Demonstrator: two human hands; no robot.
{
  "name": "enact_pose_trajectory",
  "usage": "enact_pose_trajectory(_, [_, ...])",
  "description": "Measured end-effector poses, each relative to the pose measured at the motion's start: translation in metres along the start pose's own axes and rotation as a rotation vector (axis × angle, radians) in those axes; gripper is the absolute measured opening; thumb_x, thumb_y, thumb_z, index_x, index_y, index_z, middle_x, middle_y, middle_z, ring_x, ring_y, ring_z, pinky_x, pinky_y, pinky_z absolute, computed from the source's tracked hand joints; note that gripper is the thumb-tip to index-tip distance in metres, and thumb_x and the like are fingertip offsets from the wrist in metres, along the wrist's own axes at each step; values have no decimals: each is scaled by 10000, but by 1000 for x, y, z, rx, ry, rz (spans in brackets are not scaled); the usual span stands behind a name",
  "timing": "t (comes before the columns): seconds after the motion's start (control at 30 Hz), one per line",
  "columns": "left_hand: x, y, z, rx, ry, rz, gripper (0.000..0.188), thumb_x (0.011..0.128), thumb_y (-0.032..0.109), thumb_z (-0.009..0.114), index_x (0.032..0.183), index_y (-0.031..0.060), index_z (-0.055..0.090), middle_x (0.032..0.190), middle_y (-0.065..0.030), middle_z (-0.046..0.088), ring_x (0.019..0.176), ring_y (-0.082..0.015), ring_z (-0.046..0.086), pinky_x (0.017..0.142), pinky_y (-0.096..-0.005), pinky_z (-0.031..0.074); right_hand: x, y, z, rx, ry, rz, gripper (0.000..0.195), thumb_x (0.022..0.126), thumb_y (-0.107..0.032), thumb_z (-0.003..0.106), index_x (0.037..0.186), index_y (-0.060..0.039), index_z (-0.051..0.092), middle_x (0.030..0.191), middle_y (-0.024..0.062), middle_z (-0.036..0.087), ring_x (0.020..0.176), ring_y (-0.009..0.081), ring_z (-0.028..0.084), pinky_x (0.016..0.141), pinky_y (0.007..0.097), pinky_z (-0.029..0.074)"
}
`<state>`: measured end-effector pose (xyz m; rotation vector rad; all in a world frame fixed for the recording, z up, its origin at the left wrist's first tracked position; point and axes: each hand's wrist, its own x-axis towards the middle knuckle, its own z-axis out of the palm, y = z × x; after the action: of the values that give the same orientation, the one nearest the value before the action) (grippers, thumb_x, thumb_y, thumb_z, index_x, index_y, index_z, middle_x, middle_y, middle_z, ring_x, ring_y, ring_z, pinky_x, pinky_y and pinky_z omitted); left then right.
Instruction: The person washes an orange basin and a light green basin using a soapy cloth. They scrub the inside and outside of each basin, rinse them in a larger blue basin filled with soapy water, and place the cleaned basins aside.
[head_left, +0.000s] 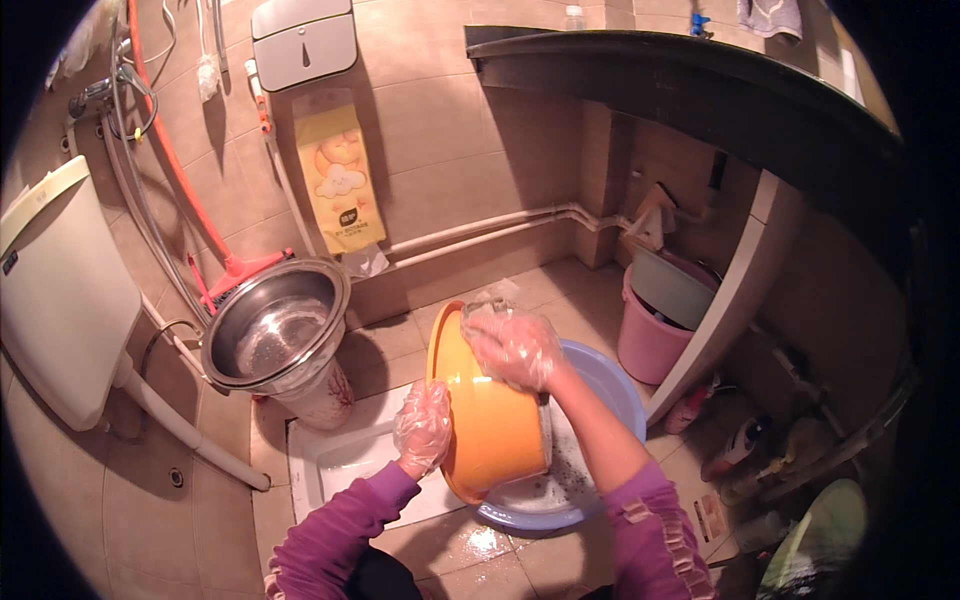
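An orange plastic basin (491, 427) is tipped on its side, its open mouth turned left. It leans over a blue plastic washbasin (600, 382) that holds sudsy water. My left hand (422, 424), in a clear disposable glove, grips the orange rim on the near left. My right hand (517, 345), gloved the same way, presses against the upper outer wall near the far rim. A greyish pad or cloth (493, 304) shows beneath its fingers, mostly covered, so its exact kind is unclear.
A white squat toilet pan (345, 469) lies left of the basins. Steel basins (277, 330) rest on a bin (322, 397). A red broom (240, 266) leans behind them. Right, a pink bucket (649, 334) stands under a dark counter (660, 82). Wet tiles (480, 540) lie nearest me.
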<state>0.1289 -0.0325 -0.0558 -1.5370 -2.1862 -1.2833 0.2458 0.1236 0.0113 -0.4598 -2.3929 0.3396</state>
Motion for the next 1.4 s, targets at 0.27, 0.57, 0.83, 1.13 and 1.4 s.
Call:
enact_pose_trajectory(0.27, [-12, -13, 10, 61, 24, 50, 185, 913, 201, 441, 935, 60, 559, 907, -154, 570, 778, -363, 562, 640, -451, 456, 1, -8, 11, -195, -107, 68, 283, 853, -275, 466, 1037, -128, 621, 765, 124, 639, 726, 237, 622, 720, 391, 475])
enact_pose_trajectory(0.57, [-4, -29, 6, 113, 115, 242, 218, 918, 173, 430, 1023, 44, 571, 916, -169, 565, 813, -364, 547, 682, -423, 455, -70, -62, 27, -360, 92, -356, 408, 788, -243, 535, 1169, -98, 555, 711, 87, 541, 683, 250, 556, 807, 428, 420])
enact_pose_trajectory(0.83, [1, 9, -32, -314, -57, -79, 211, 900, 219, 492, 977, 44, 584, 767, -169, 573, 701, -334, 566, 623, -385, 431, 17, 12, -21, 2, -104, 291, 334, 837, -333, 502, 1084, -133, 605, 1010, 153, 632, 937, 287, 594, 819, 380, 458])
enact_pose_trajectory(1.13, [-14, -17, -42, -167, 69, -23, 214, 898, 227, 501, 948, 41, 594, 728, -161, 589, 665, -319, 586, 611, -390, 445, -44, 144, 22, 1111, 67, 840, 501, 897, -450, 456, 1186, -49, 540, 1099, 68, 597, 940, 201, 578, 813, 341, 474])
enact_pose_trajectory(1.4, [-20, -76, -14, -276, 162, -334, 259, 930, 258, 469, 952, 23, 576, 774, -127, 614, 693, -260, 586, 639, -372, 452, -133, 126, 89, 1431, 224, 1183, 469, 894, -421, 437, 1152, -47, 550, 1099, 108, 598, 981, 220, 591, 848, 373, 485])
